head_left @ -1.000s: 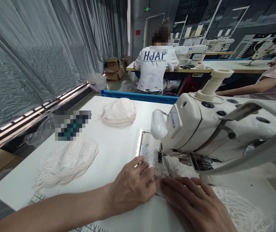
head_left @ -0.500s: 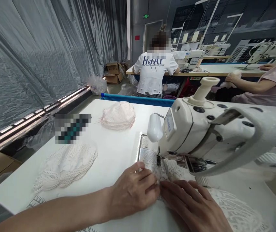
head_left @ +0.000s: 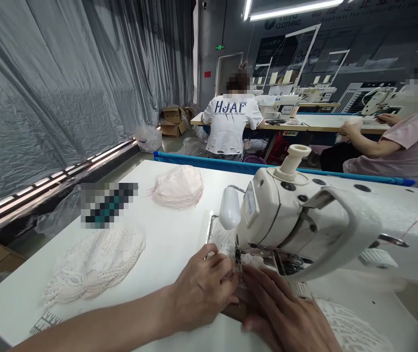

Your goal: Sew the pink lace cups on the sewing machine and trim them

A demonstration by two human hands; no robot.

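Note:
My left hand (head_left: 209, 286) has its fingers curled and pinched on a piece of white lace (head_left: 224, 238), just in front of the needle. That lace lies under the presser foot of a white sewing machine (head_left: 282, 220); much of it is hidden by my fingers and the machine head. Beside it, my right hand (head_left: 285, 310) rests with long, flat fingers pointing at the needle, its thumb apart, fingertips at the lace edge. More white lace (head_left: 351, 325) lies to the right of my right hand.
A stack of white lace pieces (head_left: 97, 264) lies on the left of the white table (head_left: 172, 239), a pinkish stack (head_left: 178, 187) farther back. A blurred-out dark item (head_left: 109, 205) sits at the left edge. Two people work at machines beyond.
The view has tilted up and turned slightly, so the machine sits lower and more to the left. My right thumb has spread away from its fingers. Less lace shows around my fingertips.

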